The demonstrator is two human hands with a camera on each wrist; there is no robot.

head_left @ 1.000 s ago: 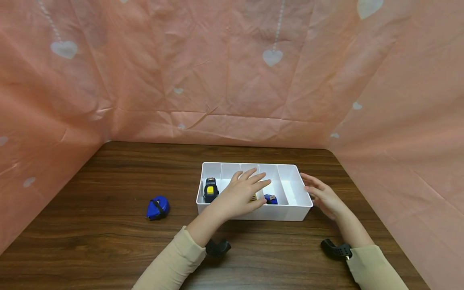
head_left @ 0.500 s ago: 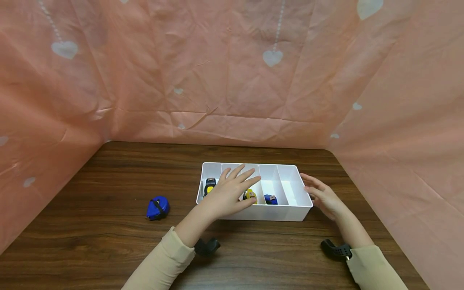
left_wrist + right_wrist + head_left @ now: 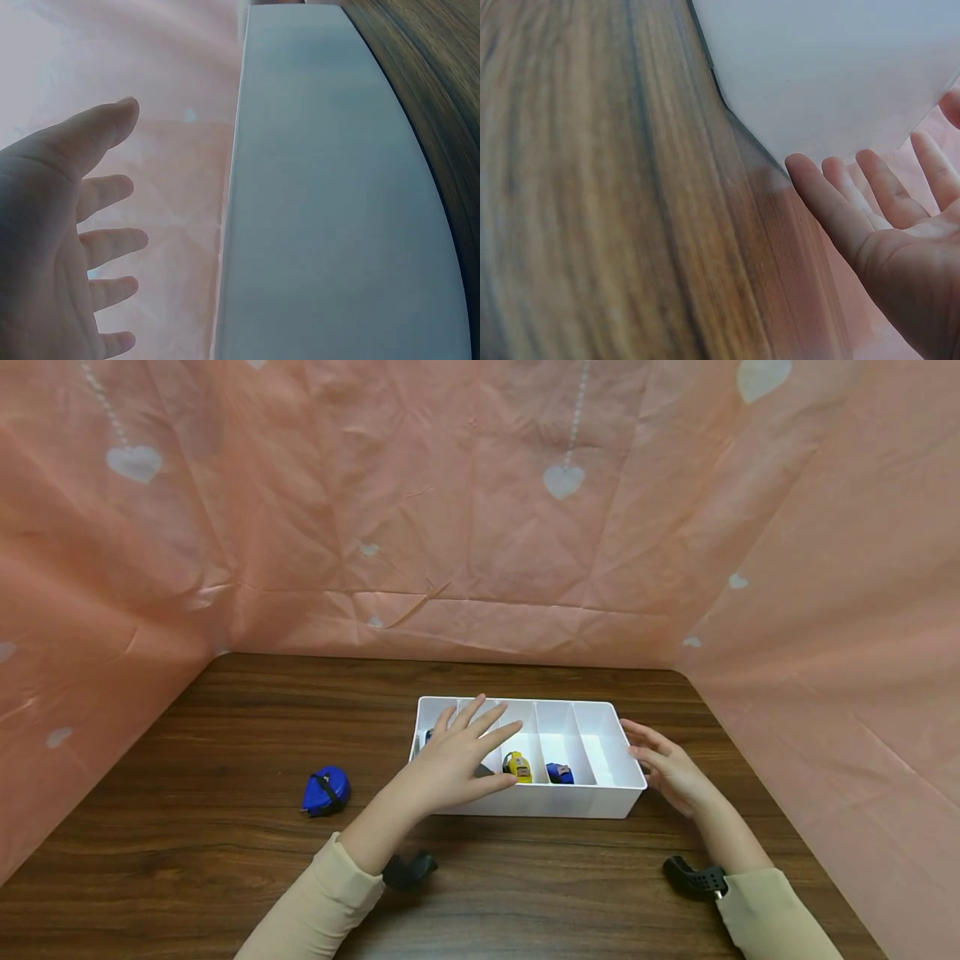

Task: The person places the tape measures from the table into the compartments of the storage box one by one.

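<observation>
A white divided tray (image 3: 600, 800) sits on the wooden table (image 3: 187, 827), toward the right of the middle, with several narrow compartments side by side. The left hand (image 3: 453, 760) hovers flat over the tray's left compartments with its fingers straight and spread, holding nothing; the left wrist view shows the same open palm (image 3: 52, 247) beside the tray's white outer wall (image 3: 330, 225). Under that hand, only a sliver of a dark tape measure (image 3: 427, 737) shows in the leftmost compartment. Just right of the fingertips, a yellow tape measure (image 3: 517, 767) lies at the near end of a middle compartment, and a small blue tape measure (image 3: 559, 772) lies in the next compartment to the right. The right hand (image 3: 667, 766) is at the tray's right end wall, fingers straight and relaxed, gripping nothing; from the right wrist view its fingertips (image 3: 821, 191) are at the tray's corner, though whether they touch it cannot be told. A blue tape measure (image 3: 326, 790) lies alone on the table, well apart to the left of the tray. Pink cloth with white hearts (image 3: 480, 510) hangs behind and to both sides.
</observation>
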